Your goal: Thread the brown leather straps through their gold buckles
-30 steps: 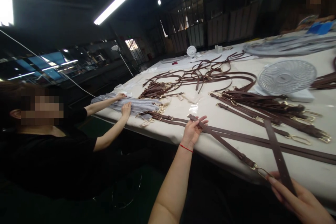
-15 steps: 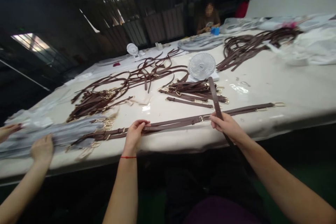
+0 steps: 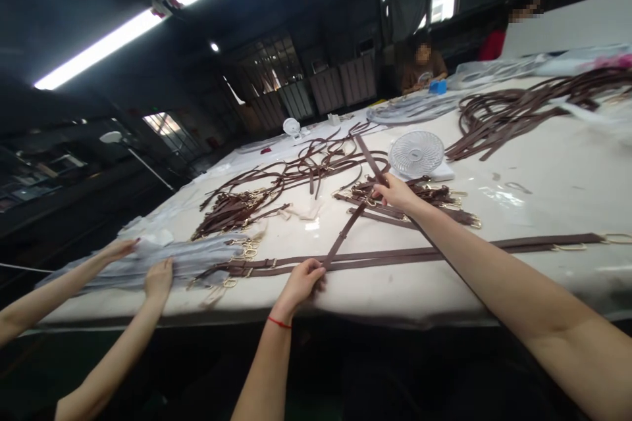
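Note:
My left hand, with a red string round the wrist, pinches the lower end of a brown strap close to the table's front edge. The strap slants up to my right hand, whose fingers are closed on it. A flat strap end sticks up beyond those fingers. Under and beside my left hand, two long brown straps lie along the table edge, with gold metal loops at the right end. Behind my right hand is a pile of short brown straps with gold clasps.
A co-worker's hands rest on plastic-wrapped straps at my left. A small white fan stands behind the short straps. Loose brown straps and another heap of straps lie farther back. A person sits across the table.
My right hand has moved up and away from the table edge, lifting the strap, which now slants between both hands. The view has swung left and up.

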Motion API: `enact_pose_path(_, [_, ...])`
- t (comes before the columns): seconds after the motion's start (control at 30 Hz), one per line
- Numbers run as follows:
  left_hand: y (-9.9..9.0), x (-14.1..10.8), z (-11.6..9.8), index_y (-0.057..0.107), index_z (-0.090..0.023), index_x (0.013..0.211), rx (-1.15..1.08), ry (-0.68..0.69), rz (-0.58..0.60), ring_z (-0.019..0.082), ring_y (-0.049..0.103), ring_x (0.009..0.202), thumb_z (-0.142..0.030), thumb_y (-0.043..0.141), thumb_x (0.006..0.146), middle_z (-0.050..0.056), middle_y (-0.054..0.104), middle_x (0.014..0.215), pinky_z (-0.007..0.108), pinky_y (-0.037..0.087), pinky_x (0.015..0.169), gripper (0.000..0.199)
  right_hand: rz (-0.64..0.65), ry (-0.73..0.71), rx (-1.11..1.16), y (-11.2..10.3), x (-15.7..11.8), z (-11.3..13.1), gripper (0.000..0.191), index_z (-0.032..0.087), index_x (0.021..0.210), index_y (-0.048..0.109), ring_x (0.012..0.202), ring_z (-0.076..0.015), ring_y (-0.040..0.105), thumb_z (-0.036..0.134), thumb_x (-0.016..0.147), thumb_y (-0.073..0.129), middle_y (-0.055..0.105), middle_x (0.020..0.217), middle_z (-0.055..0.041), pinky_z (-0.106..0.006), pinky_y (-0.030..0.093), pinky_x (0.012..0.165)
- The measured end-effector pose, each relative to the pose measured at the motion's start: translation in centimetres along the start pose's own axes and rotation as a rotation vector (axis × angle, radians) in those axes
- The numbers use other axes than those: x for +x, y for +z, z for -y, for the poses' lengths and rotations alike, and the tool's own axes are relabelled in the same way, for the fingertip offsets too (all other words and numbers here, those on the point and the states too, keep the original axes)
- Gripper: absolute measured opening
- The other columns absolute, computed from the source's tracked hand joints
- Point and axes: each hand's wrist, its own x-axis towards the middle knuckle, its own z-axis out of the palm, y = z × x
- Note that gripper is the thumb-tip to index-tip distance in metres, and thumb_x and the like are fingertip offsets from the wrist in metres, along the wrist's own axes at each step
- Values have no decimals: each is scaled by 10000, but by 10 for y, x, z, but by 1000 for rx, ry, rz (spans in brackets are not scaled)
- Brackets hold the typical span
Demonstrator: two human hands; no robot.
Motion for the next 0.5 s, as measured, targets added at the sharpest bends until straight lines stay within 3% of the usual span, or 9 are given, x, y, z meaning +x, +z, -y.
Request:
enact_pose_path(0.1, [23, -6, 5, 454, -179, 806, -228, -34, 52, 103, 517, 426, -388, 541, 834, 44, 642, 686, 180, 290, 380, 229, 102, 31, -39, 15, -20, -11, 102, 158, 798, 508, 400, -59, 464, 153, 846, 597, 628, 666, -1, -182, 344, 405])
enact_pose_path(0.23, [44, -15, 0, 486, -155, 885, -436, -63, 93, 147, 610, 532, -433, 543, 865, 102, 672, 765, 191, 393, 410, 284, 230, 69, -41, 16, -70, -21, 144, 162, 776, 505, 391, -67, 463, 247, 891, 526, 615, 676, -3, -197, 327, 392])
enact_pose_path(0.37, [61, -26, -13, 533, -107, 1038, -690, -82, 195, 255, 682, 813, -292, 586, 859, 199, 680, 960, 359, 558, 675, 263, 303, 77, 45, 11, -118, -27, 256, 168, 806, 487, 398, -62, 440, 402, 907, 508, 595, 682, 7, -195, 322, 406])
enact_pose_path(0.5, [81, -32, -19, 566, -85, 1102, -954, -61, 348, 305, 621, 1047, -161, 620, 836, 222, 633, 1112, 499, 497, 915, 282, 338, 150, 150, 9, -161, -38, 353, 169, 883, 487, 386, -61, 417, 520, 912, 474, 568, 661, 19, -192, 282, 387])
